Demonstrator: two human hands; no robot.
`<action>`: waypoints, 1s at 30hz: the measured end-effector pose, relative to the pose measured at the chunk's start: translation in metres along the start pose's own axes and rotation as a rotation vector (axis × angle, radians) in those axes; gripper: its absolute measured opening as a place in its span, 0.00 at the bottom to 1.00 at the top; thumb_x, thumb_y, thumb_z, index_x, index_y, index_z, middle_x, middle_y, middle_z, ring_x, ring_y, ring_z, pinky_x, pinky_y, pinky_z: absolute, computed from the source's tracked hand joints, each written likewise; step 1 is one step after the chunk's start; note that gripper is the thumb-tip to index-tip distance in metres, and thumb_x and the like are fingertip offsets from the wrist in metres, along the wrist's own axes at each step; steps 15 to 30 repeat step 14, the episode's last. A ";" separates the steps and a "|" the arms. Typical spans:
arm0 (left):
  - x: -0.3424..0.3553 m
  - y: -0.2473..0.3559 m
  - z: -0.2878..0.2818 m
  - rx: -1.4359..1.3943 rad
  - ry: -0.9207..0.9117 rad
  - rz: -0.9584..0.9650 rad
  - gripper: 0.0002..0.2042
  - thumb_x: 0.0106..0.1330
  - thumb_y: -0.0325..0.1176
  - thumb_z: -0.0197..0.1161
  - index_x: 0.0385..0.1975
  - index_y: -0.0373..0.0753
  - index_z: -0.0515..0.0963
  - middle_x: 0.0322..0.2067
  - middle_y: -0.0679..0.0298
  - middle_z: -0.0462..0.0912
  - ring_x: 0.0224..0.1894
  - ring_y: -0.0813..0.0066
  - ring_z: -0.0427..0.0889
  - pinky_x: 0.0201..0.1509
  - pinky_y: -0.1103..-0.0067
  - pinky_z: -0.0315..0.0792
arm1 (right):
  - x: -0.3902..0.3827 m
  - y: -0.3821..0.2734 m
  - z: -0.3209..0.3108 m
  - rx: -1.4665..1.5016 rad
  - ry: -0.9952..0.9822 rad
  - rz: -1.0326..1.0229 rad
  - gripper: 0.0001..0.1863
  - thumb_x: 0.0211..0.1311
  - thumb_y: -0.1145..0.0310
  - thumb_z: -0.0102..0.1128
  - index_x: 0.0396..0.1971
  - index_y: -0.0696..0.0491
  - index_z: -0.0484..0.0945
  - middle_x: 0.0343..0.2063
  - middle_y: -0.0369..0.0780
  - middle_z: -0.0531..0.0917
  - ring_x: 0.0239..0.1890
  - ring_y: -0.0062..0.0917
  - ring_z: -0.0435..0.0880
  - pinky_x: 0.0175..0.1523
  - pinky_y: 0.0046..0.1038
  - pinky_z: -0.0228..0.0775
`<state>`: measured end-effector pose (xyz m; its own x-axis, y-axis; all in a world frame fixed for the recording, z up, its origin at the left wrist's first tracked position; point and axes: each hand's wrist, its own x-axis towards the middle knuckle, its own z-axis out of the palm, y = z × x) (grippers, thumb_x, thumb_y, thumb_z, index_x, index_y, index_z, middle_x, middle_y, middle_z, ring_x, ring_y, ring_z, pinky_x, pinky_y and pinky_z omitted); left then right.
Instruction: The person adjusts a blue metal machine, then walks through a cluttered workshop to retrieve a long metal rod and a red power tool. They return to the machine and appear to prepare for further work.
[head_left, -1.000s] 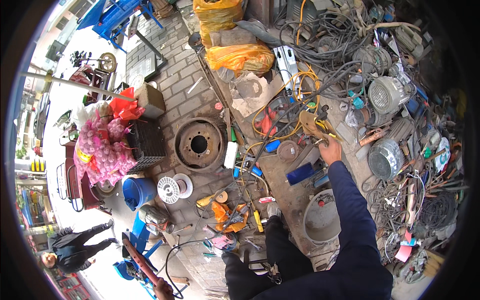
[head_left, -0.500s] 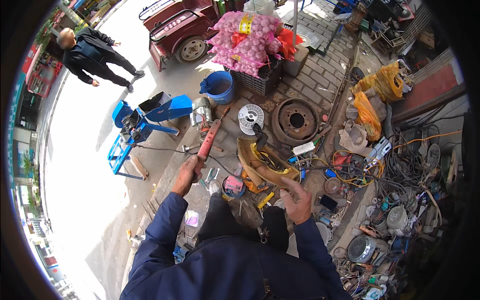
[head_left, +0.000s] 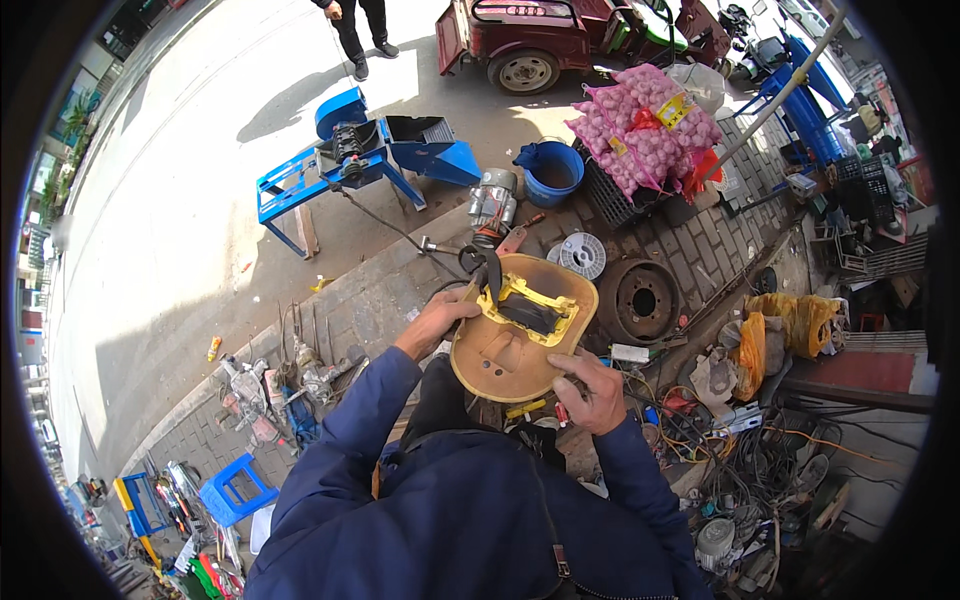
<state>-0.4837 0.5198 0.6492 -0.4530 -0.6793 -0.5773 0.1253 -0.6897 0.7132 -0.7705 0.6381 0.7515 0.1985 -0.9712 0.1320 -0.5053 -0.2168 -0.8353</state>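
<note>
Both my hands hold a tan welding mask (head_left: 498, 358) in front of my body. It has a curved shell with a few small holes, a yellow frame around a dark pane, and a black handle or strap at its upper left. My left hand (head_left: 440, 322) grips the left edge, its fingers partly hidden behind the shell. At the lower right edge my right hand (head_left: 592, 392) pinches the rim between thumb and fingers. Just beyond the mask a red-handled tool (head_left: 513, 240) lies on the ground beside a silver motor (head_left: 493, 200).
A blue machine on legs (head_left: 375, 150) stands ahead left. Farther out are a blue bucket (head_left: 552, 172), pink net sacks of garlic or onions (head_left: 645, 130) and a rusty wheel rim (head_left: 645, 300). Tangled cables (head_left: 800, 440) lie right; a blue stool (head_left: 238, 490) is left. A person (head_left: 360, 30) stands on the road.
My left hand has let go of the red-handled tool, which now lies on the ground. The mask has come up off the ground into both hands. The view has turned left.
</note>
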 end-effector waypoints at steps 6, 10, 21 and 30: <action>-0.004 -0.018 -0.008 0.025 0.098 0.146 0.18 0.70 0.32 0.66 0.57 0.35 0.81 0.46 0.63 0.88 0.45 0.76 0.85 0.54 0.78 0.78 | 0.024 0.011 0.004 -0.216 -0.087 0.246 0.17 0.66 0.64 0.64 0.50 0.57 0.84 0.40 0.50 0.87 0.42 0.46 0.88 0.48 0.38 0.79; -0.006 -0.032 -0.015 0.128 0.137 0.195 0.18 0.70 0.34 0.66 0.57 0.34 0.80 0.46 0.63 0.88 0.44 0.75 0.86 0.50 0.78 0.79 | 0.057 -0.038 -0.045 -0.020 0.096 0.306 0.15 0.65 0.74 0.65 0.51 0.60 0.82 0.36 0.40 0.87 0.37 0.24 0.85 0.44 0.27 0.76; -0.012 -0.038 -0.022 0.134 0.189 0.042 0.18 0.71 0.33 0.65 0.58 0.34 0.79 0.45 0.62 0.87 0.42 0.75 0.86 0.46 0.78 0.80 | 0.064 -0.160 -0.144 0.074 0.480 -0.407 0.25 0.65 0.64 0.68 0.56 0.64 0.76 0.43 0.41 0.80 0.39 0.24 0.76 0.48 0.26 0.69; -0.012 -0.038 -0.022 0.134 0.189 0.042 0.18 0.71 0.33 0.65 0.58 0.34 0.79 0.45 0.62 0.87 0.42 0.75 0.86 0.46 0.78 0.80 | 0.064 -0.160 -0.144 0.074 0.480 -0.407 0.25 0.65 0.64 0.68 0.56 0.64 0.76 0.43 0.41 0.80 0.39 0.24 0.76 0.48 0.26 0.69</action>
